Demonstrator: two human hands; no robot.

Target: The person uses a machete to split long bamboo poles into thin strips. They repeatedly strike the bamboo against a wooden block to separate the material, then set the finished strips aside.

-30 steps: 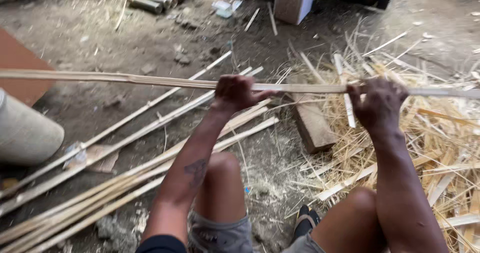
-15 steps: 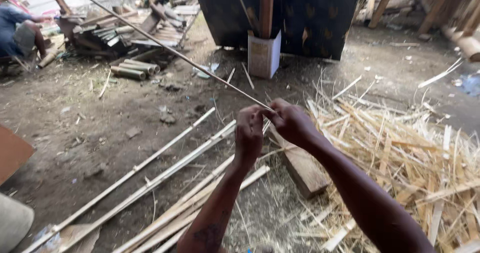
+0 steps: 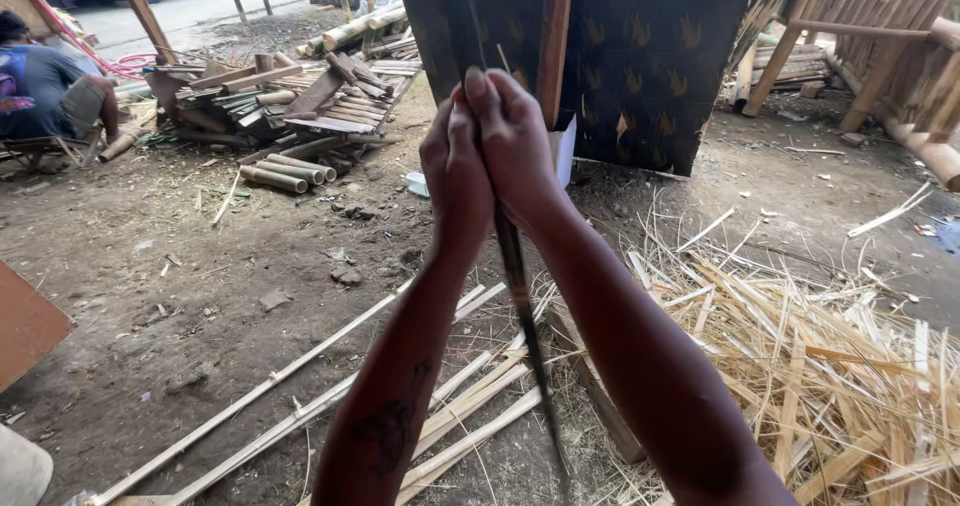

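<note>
**Strip swung end-on, both hands together**

We've turned the bamboo strip (image 3: 518, 276) around: a second ago it lay crosswise between hands well apart, now it points straight away from us, seen edge-on. Our left hand (image 3: 455, 171) and right hand (image 3: 515, 136) touch, both clamped around it at arm's length. Below lie split canes (image 3: 300, 391) on the dirt floor (image 3: 180, 266) and a heap of shavings (image 3: 830, 356).

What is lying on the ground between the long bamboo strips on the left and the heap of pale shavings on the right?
In the head view, a flat wooden plank lies on the dirt between the bamboo strips and the shavings, partly hidden behind the right forearm.
</note>
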